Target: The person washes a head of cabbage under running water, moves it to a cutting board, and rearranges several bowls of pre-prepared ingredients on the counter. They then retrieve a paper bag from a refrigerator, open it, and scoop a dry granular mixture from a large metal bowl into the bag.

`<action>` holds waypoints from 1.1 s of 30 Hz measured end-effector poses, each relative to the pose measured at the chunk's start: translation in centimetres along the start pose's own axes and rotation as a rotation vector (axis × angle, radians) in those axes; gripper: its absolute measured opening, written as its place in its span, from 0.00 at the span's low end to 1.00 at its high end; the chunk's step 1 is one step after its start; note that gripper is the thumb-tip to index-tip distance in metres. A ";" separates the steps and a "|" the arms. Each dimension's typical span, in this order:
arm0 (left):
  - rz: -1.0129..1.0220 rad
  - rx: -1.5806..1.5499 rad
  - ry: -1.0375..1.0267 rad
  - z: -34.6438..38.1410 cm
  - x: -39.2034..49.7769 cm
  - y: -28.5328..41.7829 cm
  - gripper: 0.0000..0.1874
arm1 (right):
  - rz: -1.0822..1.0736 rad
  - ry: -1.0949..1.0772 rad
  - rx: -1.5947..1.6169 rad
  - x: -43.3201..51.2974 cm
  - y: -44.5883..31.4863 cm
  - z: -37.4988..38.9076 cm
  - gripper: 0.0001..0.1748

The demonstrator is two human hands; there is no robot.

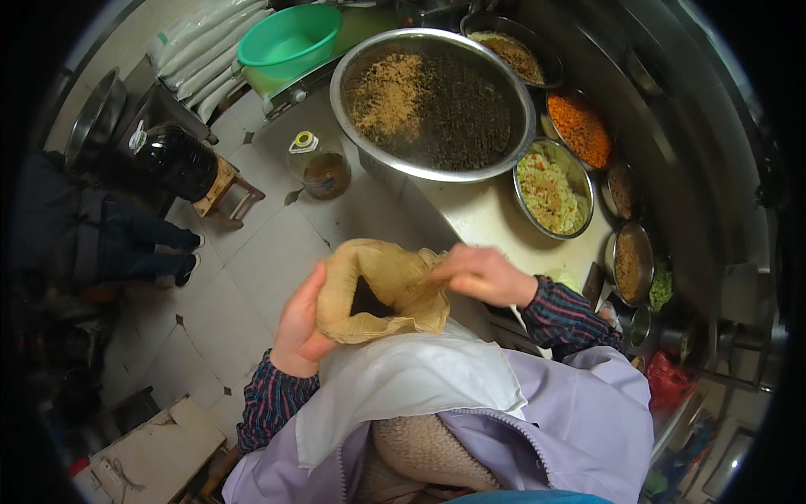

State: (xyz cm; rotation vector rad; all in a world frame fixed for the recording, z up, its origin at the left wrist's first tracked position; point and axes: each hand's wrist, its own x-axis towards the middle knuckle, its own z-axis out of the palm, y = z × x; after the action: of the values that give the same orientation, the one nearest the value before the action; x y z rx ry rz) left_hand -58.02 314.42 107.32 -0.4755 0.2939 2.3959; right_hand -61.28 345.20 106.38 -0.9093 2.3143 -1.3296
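A tan cloth bag with a wide mouth is held just in front of my body. Its inside looks dark at the bottom. My left hand grips the bag's left side, thumb up along the rim. At the gathered right edge of the mouth, my right hand pinches the cloth between its fingers. Beyond the bag, a large steel basin holds dark, finely chopped food with a light brown powder over its left part. To its lower right stands a steel bowl of shredded pale green vegetable with red bits.
Steel bowls of orange-red food and brown filling line the counter. Behind are a green plastic basin and stacked white sacks. On the tiled floor stand a plastic jug and a wooden stool; a person is at left.
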 end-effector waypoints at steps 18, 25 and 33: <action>-0.054 0.214 0.268 2.5 10.5 1.5 0.23 | 0.828 -0.118 -0.749 16.7 26.4 -16.8 0.52; 0.060 0.091 0.218 8.1 11.3 3.6 0.26 | 0.571 -0.013 -0.736 15.5 29.5 -17.3 0.32; 0.033 0.062 0.104 13.2 14.9 3.2 0.24 | 0.579 0.198 -0.606 15.4 27.0 -21.6 0.48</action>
State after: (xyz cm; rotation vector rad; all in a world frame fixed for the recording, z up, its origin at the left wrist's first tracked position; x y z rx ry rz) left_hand -74.10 324.91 113.43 -0.5718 0.4237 2.3906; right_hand -94.65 358.91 95.00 -0.1895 2.8815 -0.5029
